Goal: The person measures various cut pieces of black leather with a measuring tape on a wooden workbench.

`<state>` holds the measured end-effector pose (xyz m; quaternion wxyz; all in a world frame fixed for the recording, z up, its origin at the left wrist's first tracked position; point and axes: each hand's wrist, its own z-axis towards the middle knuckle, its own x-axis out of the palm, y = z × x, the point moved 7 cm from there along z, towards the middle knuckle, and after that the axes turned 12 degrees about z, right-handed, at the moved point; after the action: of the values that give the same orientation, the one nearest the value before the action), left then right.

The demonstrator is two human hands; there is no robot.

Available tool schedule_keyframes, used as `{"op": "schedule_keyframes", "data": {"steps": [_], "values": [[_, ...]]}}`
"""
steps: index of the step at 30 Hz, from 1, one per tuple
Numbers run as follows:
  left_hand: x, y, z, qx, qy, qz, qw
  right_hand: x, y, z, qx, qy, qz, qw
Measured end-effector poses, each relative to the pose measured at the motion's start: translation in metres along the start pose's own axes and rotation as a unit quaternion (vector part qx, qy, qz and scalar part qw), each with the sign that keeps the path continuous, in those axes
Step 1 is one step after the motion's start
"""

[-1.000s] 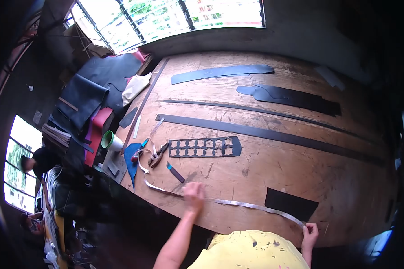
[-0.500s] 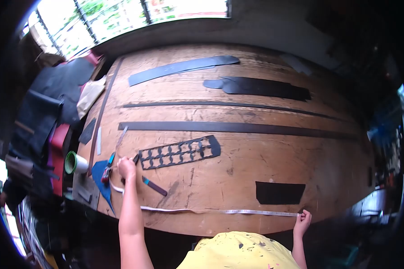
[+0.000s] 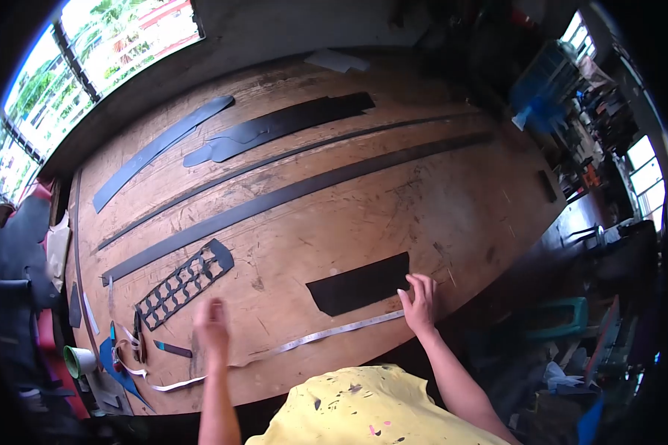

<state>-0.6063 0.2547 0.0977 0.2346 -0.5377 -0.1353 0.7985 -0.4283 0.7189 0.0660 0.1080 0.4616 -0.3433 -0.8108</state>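
Observation:
My right hand [image 3: 421, 305] is at the right end of a dark trapezoid-shaped piece [image 3: 358, 285], its thumb and fingers apart. Just below it, the end of a white measuring tape [image 3: 334, 330] lies by the wrist. The tape runs left along the table's near edge. Smeared by motion, my left hand [image 3: 212, 328] is over the table, right of a utility knife [image 3: 173, 348] with a dark handle. Beyond it lies a black strip with cut-out shapes [image 3: 182, 287].
Across the wooden table [image 3: 289, 245] lie a long dark strip [image 3: 289, 200], a thinner strip [image 3: 274, 159] and dark flat pieces [image 3: 297, 124]. A blue scrap [image 3: 119, 371] and a green-rimmed white cup [image 3: 79, 361] sit at the left. A teal stool [image 3: 564, 319] stands right.
The view has turned to the right. My right hand has let go of the tape end and moved to the dark piece. My left hand has moved right, away from the tools.

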Motion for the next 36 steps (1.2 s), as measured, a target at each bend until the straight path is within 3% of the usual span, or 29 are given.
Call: {"op": "schedule_keyframes", "data": {"steps": [3,4,6,8,11,22,26,36], "values": [[0.065,-0.125,-0.042,0.033,0.064,-0.103,0.992,0.010,0.000,0.025,-0.080,0.060,0.013,0.995],[0.095,-0.141,-0.057,0.013,0.111,-0.109,0.988,0.014,-0.004,0.030,-0.100,0.074,0.013,0.992],[0.116,-0.198,-0.065,0.060,0.122,-0.106,0.985,0.021,-0.016,0.031,-0.117,0.104,0.013,0.988],[0.132,-0.231,-0.069,0.125,0.079,-0.078,0.986,0.021,-0.020,0.031,-0.108,0.108,0.016,0.988],[0.152,-0.256,-0.070,0.169,0.084,-0.010,0.982,0.021,-0.020,0.033,-0.096,0.104,0.023,0.990],[0.176,-0.278,-0.066,0.196,0.092,0.065,0.974,0.020,-0.027,0.037,-0.078,0.109,0.047,0.990],[0.171,-0.260,-0.072,0.175,0.083,0.087,0.977,0.021,-0.027,0.038,-0.072,0.110,0.051,0.990],[0.170,-0.265,-0.081,0.204,0.132,0.060,0.968,0.022,-0.027,0.038,-0.068,0.113,0.049,0.990]]}}
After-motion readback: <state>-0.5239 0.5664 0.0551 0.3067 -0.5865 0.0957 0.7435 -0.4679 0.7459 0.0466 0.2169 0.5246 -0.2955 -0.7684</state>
